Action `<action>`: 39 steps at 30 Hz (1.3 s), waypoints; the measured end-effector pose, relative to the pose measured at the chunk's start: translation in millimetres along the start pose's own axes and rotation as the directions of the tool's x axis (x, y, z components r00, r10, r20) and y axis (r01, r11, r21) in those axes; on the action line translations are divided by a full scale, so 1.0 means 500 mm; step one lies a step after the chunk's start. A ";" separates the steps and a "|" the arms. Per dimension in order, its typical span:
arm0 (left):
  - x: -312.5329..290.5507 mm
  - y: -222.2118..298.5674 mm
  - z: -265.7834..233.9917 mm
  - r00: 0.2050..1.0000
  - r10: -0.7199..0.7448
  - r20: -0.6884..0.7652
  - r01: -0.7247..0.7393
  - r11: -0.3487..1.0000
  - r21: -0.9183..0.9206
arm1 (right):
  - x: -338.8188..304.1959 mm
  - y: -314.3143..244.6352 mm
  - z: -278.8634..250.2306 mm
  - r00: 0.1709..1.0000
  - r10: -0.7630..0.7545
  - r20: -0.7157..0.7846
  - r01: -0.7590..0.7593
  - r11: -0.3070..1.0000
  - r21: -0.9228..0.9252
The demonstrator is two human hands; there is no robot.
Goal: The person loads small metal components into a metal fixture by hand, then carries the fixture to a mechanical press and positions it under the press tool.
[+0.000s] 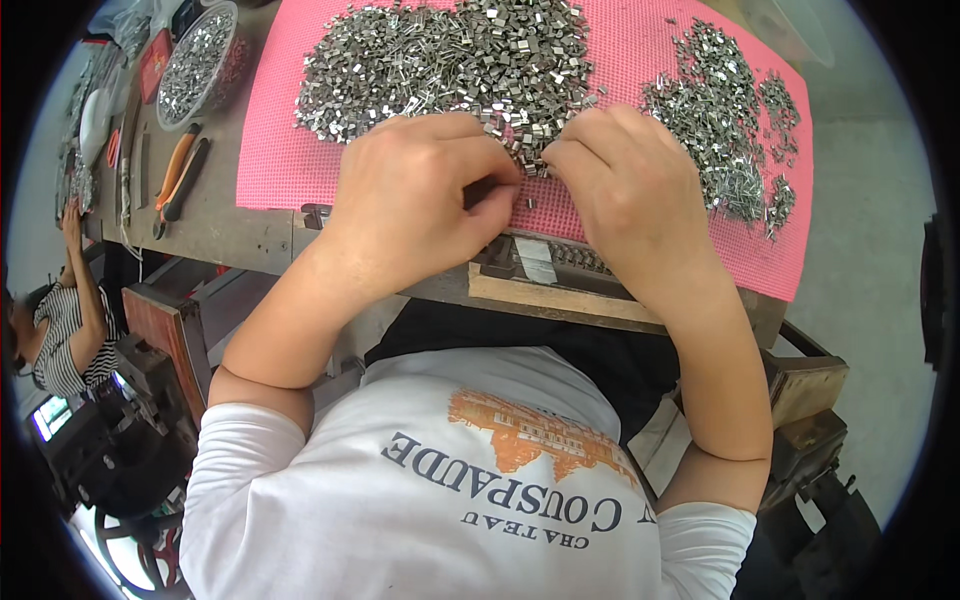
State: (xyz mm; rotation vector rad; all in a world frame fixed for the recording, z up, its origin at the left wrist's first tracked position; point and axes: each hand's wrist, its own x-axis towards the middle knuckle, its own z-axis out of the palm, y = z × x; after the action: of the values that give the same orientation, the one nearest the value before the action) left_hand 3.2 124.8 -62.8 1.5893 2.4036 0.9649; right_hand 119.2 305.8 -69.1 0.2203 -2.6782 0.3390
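Take the small metal pieces [540,70] with light fingertip pinches at the near edge of the main pile [440,65], without scattering the rest.
Your left hand [425,190] curls, thumb and forefinger tips close together; your right hand [630,185] bunches its fingers downward. Whether either grips a piece, I cannot tell. The main pile lies on the pink mat [617,50], just beyond your hands, its near edge reaching between them; a smaller pile [720,110] lies right of it.

Small, glossy silver metal pieces [450,60] heap at twelve o'clock on a matt, grid-textured pink mat [275,165]. Ten o'clock: a smooth, clear plastic tub [182,124]. Nine: a dull brown wooden worktop [230,237]. Six: a matt white cloth T-shirt [330,510].
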 end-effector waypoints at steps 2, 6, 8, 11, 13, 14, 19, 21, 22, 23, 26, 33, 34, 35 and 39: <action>-0.009 -0.003 -0.003 0.998 -0.051 -0.036 0.049 0.997 -0.062 | -0.012 0.000 -0.008 0.999 0.023 0.031 -0.024 0.999 0.039; -0.025 -0.006 -0.006 0.995 -0.062 -0.082 0.051 0.990 -0.131 | -0.037 -0.015 -0.023 0.990 0.117 -0.083 -0.106 0.986 0.127; -0.031 -0.004 -0.018 0.999 -0.032 -0.002 0.032 0.996 -0.085 | -0.041 -0.024 -0.026 0.987 0.140 -0.075 -0.128 0.981 0.147; -0.037 -0.002 -0.021 0.998 -0.056 -0.003 0.055 0.993 -0.101 | -0.041 -0.037 -0.018 0.993 0.117 -0.010 -0.111 0.963 0.245; -0.038 0.000 -0.023 0.999 -0.049 -0.004 0.048 0.993 -0.106 | -0.036 -0.040 -0.011 0.996 0.091 0.004 -0.089 0.974 0.206; -0.039 0.002 -0.023 0.999 -0.043 -0.005 0.042 0.993 -0.111 | -0.034 -0.040 -0.011 0.996 0.092 0.004 -0.091 0.975 0.204; -0.043 0.004 -0.019 1.000 -0.004 0.000 0.004 0.995 -0.098 | -0.021 -0.046 -0.004 0.995 0.093 0.042 -0.096 0.993 0.069; -0.042 0.007 -0.014 1.000 0.014 -0.002 -0.014 0.995 -0.102 | -0.030 -0.047 -0.024 0.989 0.146 0.016 -0.147 0.981 0.123; -0.042 0.012 -0.009 0.998 0.052 -0.023 -0.055 0.990 -0.127 | -0.038 -0.048 -0.034 0.980 0.197 -0.007 -0.193 0.964 0.181; -0.042 0.017 -0.005 0.995 0.090 -0.045 -0.096 0.984 -0.151 | -0.049 -0.049 -0.040 0.980 0.199 -0.004 -0.195 0.964 0.180; -0.045 0.034 0.015 0.989 0.139 -0.048 -0.144 0.978 -0.153 | -0.081 -0.062 -0.056 0.943 0.333 0.017 -0.323 0.901 0.288; -0.048 0.059 0.045 0.970 0.228 -0.078 -0.233 0.971 -0.056 | -0.105 -0.100 -0.049 0.927 0.373 0.024 -0.364 0.886 0.285; -0.050 0.061 0.045 0.967 0.243 -0.079 -0.244 0.970 -0.006 | -0.104 -0.105 -0.049 0.932 0.362 -0.003 -0.349 0.903 0.250; -0.053 0.063 0.046 0.967 0.243 -0.078 -0.244 0.970 -0.006 | -0.103 -0.109 -0.048 0.932 0.362 -0.003 -0.350 0.903 0.251; -0.058 0.073 0.047 0.963 0.253 -0.091 -0.248 0.966 0.070 | -0.106 -0.113 -0.046 0.939 0.343 -0.029 -0.331 0.923 0.196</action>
State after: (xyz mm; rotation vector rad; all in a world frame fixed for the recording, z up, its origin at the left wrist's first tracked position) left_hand 54.8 119.8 -68.1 1.9486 2.3527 1.0449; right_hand 187.4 263.4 -60.9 -0.1994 -2.6156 0.6964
